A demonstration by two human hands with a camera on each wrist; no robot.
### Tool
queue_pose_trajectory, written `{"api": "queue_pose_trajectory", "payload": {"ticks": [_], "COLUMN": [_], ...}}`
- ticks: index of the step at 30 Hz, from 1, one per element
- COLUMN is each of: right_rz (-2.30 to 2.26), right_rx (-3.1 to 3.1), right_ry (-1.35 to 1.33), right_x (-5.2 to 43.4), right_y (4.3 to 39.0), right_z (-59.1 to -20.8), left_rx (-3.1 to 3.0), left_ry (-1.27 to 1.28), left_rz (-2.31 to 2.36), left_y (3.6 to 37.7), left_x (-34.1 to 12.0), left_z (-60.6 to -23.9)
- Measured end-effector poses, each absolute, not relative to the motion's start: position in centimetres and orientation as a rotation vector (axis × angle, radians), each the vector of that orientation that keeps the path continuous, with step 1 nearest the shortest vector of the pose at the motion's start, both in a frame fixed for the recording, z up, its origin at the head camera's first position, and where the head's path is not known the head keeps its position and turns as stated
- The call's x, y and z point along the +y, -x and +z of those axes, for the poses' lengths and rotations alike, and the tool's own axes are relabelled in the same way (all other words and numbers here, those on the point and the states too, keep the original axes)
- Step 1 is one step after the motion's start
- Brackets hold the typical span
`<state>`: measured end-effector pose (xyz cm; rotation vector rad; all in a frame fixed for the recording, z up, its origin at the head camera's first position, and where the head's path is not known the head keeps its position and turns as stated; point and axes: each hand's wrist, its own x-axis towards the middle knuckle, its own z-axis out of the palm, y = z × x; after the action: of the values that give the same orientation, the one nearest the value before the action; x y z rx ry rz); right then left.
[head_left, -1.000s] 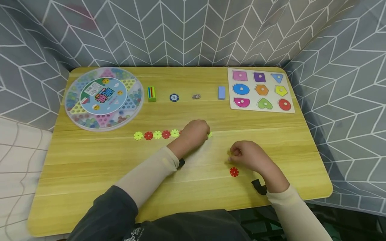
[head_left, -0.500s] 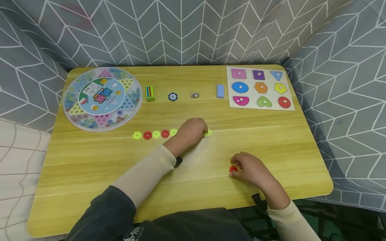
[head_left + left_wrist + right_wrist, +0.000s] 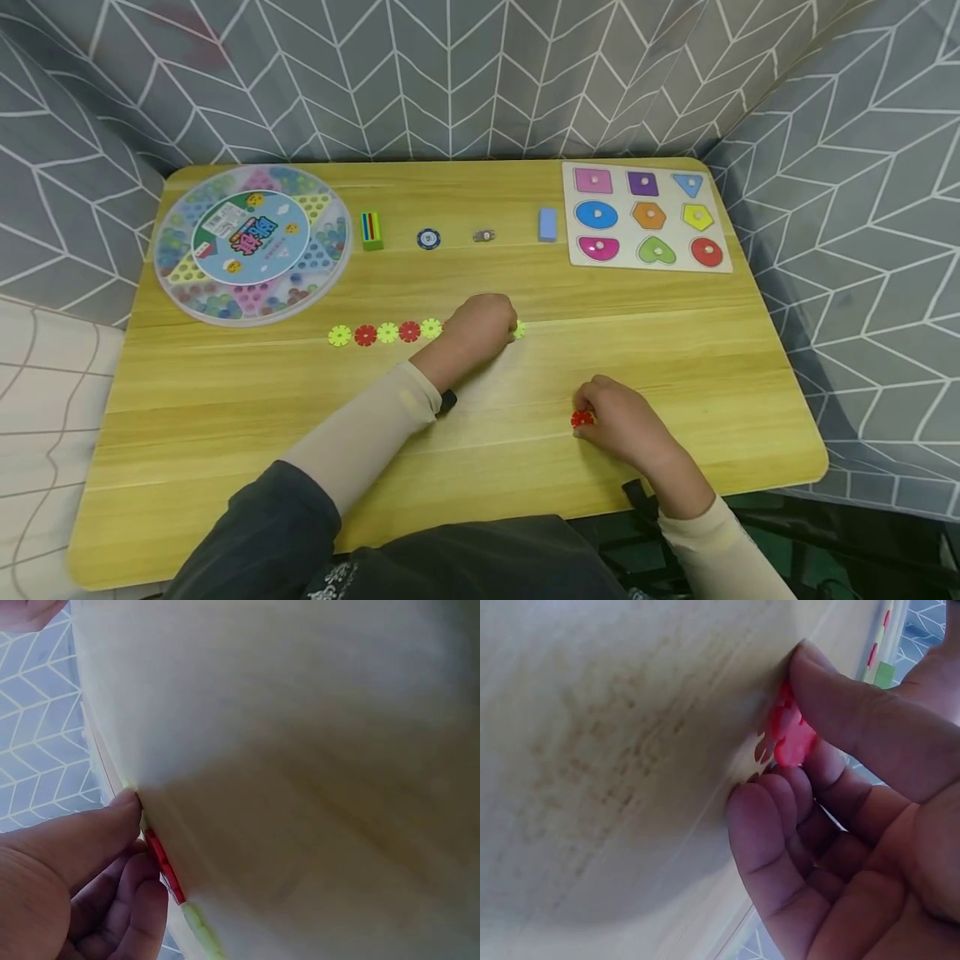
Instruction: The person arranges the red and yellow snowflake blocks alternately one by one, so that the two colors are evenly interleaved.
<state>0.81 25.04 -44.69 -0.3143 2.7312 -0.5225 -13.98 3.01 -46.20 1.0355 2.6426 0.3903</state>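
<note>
A row of flat notched plastic discs, yellow-green and red by turns, crosses the middle of the table; a red disc and a yellow-green disc lie near its left end. My left hand covers part of the row and pinches the yellow-green end disc at the right, thumb against it in the left wrist view. Nearer the front right, my right hand pinches a separate red notched disc between thumb and fingers, close to the tabletop. Discs under the left hand are mostly hidden.
Behind the row stand a round marble board game, a green box with coloured sticks, a blue poker chip, a small grey item, a blue block and a shape puzzle board.
My right hand has come down toward the front and taken the loose red disc between thumb and fingers. The left hand stays at the row's right end.
</note>
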Motion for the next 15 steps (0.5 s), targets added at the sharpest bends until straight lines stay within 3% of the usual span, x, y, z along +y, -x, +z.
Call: {"api": "queue_pose_trajectory", "payload": {"ticks": [7,15], "right_rz": [-0.806,-1.286], "right_rx": [2.598,2.451], "right_ry": [0.274,0.012], "right_x": [26.1,27.1], "right_y": [0.9,5.9], "right_z": [-44.1,-42.9], "left_rx": [2.644,2.636], "left_ry": [-1.011,-0.972], "left_rz": [0.385,0.411], "left_y": [14.1,14.0], "left_x": [3.0,3.0], "left_z": [-46.1,-46.0]}}
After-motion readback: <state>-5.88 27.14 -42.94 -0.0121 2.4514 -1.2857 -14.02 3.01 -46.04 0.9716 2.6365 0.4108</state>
